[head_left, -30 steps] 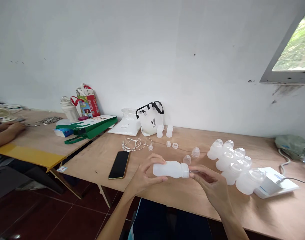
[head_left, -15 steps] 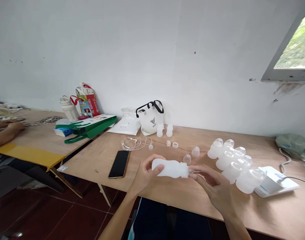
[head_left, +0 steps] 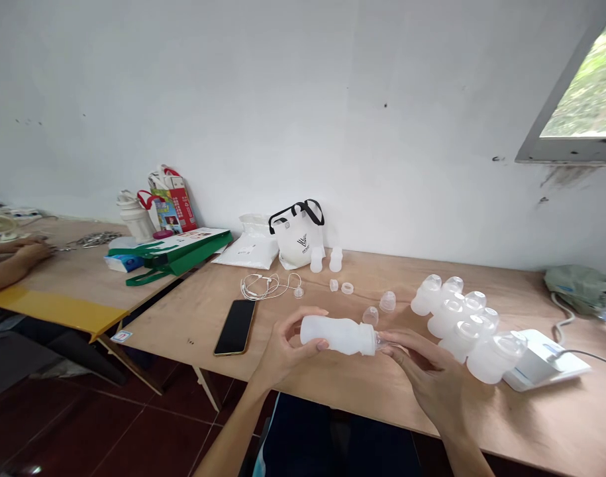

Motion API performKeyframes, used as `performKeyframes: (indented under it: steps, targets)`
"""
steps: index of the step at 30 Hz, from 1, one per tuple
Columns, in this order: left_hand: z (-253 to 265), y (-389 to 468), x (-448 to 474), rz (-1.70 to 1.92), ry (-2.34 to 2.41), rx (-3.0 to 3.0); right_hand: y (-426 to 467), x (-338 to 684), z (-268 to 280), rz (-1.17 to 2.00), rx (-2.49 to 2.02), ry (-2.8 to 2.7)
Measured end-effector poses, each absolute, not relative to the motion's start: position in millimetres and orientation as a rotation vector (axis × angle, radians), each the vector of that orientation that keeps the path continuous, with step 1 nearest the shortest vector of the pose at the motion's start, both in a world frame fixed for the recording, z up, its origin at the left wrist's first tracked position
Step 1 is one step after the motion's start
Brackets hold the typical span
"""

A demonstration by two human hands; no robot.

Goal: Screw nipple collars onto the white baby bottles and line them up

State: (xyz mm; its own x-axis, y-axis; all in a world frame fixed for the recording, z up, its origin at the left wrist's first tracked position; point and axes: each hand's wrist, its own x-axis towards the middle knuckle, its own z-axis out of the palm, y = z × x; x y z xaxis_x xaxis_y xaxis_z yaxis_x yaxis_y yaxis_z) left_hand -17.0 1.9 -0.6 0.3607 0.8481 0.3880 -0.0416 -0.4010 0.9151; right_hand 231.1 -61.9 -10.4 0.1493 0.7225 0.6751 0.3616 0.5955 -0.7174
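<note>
A milky white baby bottle (head_left: 338, 334) lies sideways above the table's front part. My left hand (head_left: 290, 344) grips its base end, thumb in front and fingers behind. At the other end my right hand (head_left: 424, 368) pinches the clear bottle nipple (head_left: 381, 341) at the bottle's neck. Just behind the neck stand two clear domed caps (head_left: 387, 301). Farther back are white rings (head_left: 347, 288), another clear nipple (head_left: 299, 291), and two bottles without caps (head_left: 336, 260). Several capped bottles (head_left: 452, 311) stand grouped at the right.
Left of my hands lies a phone (head_left: 236, 326), with white earphones (head_left: 263, 286) behind it. A white drawstring bag (head_left: 299, 240) leans at the wall. At right sits a white box (head_left: 544, 361) with a cable. Another person's hands (head_left: 27, 255) rest on the left table.
The bottle stays between both hands; my right fingers have shifted slightly on the nipple, and my left thumb has moved a little along the bottle. The view has turned slightly.
</note>
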Motion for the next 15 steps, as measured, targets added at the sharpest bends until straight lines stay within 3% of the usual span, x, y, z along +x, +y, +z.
performKeyframes:
  steps: [15]
  targets:
    - [0.3,-3.2,-17.1,1.176,0.743,1.726,-66.4,227.1,-7.4,0.365,-0.954,-1.423]
